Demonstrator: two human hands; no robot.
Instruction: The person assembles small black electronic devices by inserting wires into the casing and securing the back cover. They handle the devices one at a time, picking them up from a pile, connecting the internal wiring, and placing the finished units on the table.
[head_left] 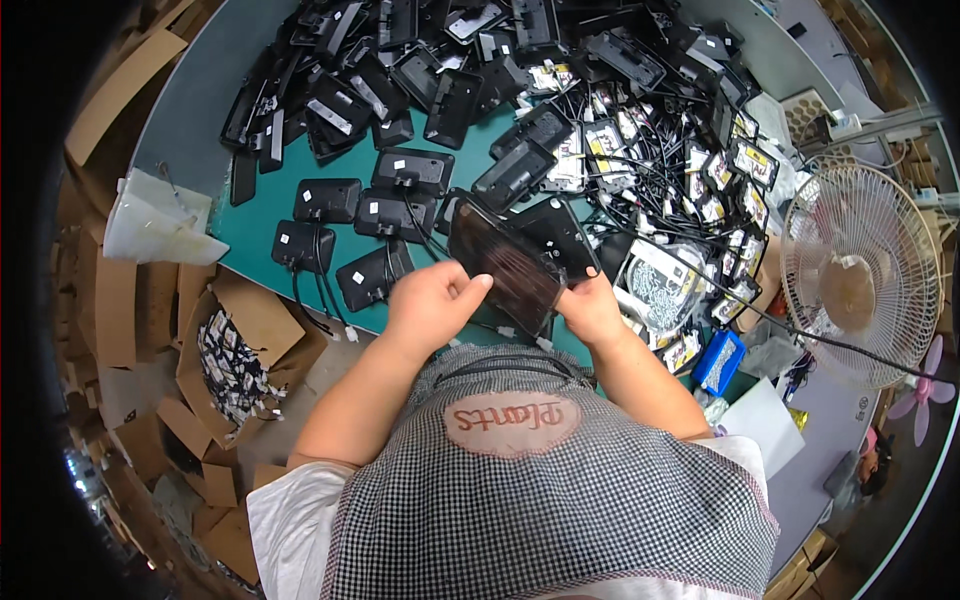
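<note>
A dark, glossy rectangular panel (505, 265) is held tilted just in front of my apron. My left hand (432, 308) is closed at its left edge, the thumb lying along the front and the other fingers mostly hidden. Behind the panel, to the right, a flat black plastic case (560, 240) sticks out. My right hand (592, 312) is closed around the lower corner of that case, and its fingertips pass behind the panel's right edge. Left of the panel, several finished-looking black cases with cables (385, 212) lie on the green table mat (262, 222).
Black plastic shells (450, 108) are heaped at the back. Cabled parts with white and yellow labels (605, 145) lie to the right. A clear tub of screws (660, 285), a blue box (718, 362) and a fan (850, 290) are also right. An open carton (245, 365) stands at lower left.
</note>
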